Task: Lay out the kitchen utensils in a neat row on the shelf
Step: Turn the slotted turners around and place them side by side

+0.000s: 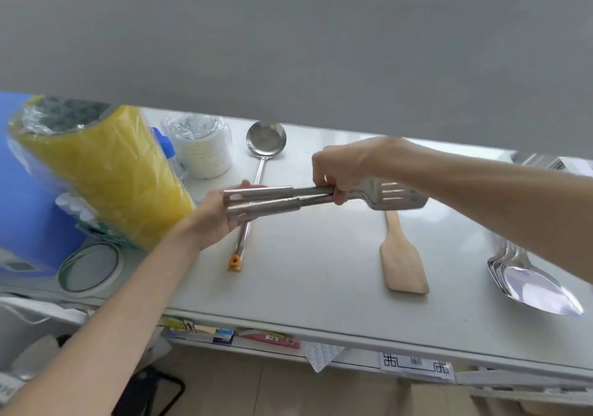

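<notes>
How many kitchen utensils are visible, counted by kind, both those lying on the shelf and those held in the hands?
Ladle: 1
Wooden spatula: 1
Slotted metal turners, held together in both hands: 2
Large metal spoons, stacked; the exact number is unclear: at least 2
Total: at least 6

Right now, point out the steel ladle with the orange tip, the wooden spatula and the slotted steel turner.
Steel ladle with the orange tip [266, 139], head view, on its bowl.
Wooden spatula [405, 268], head view, on its flat blade.
Slotted steel turner [395, 194], head view, on its slotted blade.
</notes>
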`<state>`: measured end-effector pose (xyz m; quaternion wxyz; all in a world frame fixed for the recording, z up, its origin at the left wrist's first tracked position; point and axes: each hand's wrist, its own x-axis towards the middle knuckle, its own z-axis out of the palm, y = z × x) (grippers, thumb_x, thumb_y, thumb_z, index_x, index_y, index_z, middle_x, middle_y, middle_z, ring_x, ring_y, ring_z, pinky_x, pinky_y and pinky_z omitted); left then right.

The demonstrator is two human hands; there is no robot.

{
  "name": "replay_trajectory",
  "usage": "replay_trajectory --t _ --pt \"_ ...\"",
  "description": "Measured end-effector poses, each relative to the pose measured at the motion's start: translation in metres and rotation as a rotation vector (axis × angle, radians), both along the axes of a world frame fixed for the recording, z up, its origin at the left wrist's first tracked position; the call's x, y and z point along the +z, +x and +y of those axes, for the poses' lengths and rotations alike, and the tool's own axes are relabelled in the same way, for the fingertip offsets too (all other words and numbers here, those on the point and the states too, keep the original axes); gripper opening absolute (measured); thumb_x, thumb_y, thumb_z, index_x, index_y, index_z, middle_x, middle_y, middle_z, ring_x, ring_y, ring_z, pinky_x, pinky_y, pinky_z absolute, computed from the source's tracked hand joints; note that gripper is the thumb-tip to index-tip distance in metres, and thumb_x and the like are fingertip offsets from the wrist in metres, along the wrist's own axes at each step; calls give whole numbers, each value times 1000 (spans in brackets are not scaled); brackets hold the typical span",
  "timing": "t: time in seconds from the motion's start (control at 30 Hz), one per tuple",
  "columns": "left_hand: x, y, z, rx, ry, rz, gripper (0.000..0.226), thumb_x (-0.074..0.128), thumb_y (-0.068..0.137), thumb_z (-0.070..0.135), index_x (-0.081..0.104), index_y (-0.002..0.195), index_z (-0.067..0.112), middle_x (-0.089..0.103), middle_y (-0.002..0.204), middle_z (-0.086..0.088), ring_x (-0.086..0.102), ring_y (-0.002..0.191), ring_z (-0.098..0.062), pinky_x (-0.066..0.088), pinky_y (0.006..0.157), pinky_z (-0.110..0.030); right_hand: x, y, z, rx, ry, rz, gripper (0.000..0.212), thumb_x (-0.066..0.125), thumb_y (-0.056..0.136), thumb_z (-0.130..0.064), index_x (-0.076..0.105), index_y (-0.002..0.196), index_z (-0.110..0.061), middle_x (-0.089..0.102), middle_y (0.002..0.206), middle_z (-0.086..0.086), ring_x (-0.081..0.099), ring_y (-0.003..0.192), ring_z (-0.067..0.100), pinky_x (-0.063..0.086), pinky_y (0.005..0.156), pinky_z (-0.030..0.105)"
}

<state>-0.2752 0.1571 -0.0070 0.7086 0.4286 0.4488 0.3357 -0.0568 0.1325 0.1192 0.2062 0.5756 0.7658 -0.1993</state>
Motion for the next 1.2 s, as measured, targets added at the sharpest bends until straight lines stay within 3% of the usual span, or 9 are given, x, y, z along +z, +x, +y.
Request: replay_trajectory --t 0.13,0.23,0.37,0.47,0.63,0.77,0.9,1.0,1.2 --pt "17 1 -12 -346 -143 29 62 42 93 56 69 116 5 75 105 -7 72 86 -18 58 73 -28 5 -1 -7 22 12 -117 37 64 77 10 65 113 1 57 83 3 37 55 8 35 35 10" --pt "23 23 -33 -480 45 245 44 58 93 44 71 118 10 72 99 -5 63 84 -17 52 70 -25 -2 -14 -6 17 -69 -178 39 57 77 9 62 114 -3 63 96 8 46 59 16 32 33 17" --pt "0 50 -68 -175 212 429 24 67 89 15 73 112 11 70 89 -1 61 72 -10 50 68 -20 -22 -28 11 -110 -136 -120 45 44 61 -2 65 101 -2 76 90 14 62 80 25 40 58 25" --pt "-16 62 -84 -10 145 455 20 66 88 19 74 106 17 74 90 -1 65 77 -15 56 74 -31 -40 -34 18 -62 -124 -108 20 47 65 -2 64 73 -6 77 79 10 54 60 16 38 55 25" --pt "-25 72 -85 169 56 523 6 68 84 21 73 85 22 75 81 -2 67 74 -20 59 80 -40 -76 -19 22 25 105 62 23 64 74 7 69 89 -10 74 87 5 65 65 22 39 52 23" --pt "-28 73 -86 250 8 499 18 72 81 21 74 99 16 76 86 -3 73 89 -25 59 86 -43 -102 -6 -9 -523 485 409 29 59 84 -8 67 110 -13 66 119 10 61 110 32 46 80 31" --pt "-24 77 -87 245 34 559 19 61 85 25 75 96 18 77 85 -4 72 88 -28 58 85 -42 -125 -20 -41 -966 174 647 17 59 81 -16 58 79 1 65 84 20 72 79 38 60 66 40" --pt "-22 80 -82 228 16 533 17 57 78 31 71 71 25 77 79 -4 73 86 -28 59 83 -44 -132 -34 -44 -1114 57 802 19 66 77 -16 49 76 -7 63 92 20 70 88 38 61 69 47" --pt "-19 82 -70 255 26 477 29 55 89 20 70 110 6 77 87 -5 70 92 -33 55 94 -45 -140 -27 -39 -1345 98 939 29 63 78 -14 63 99 6 68 93 21 71 78 35 62 67 44"
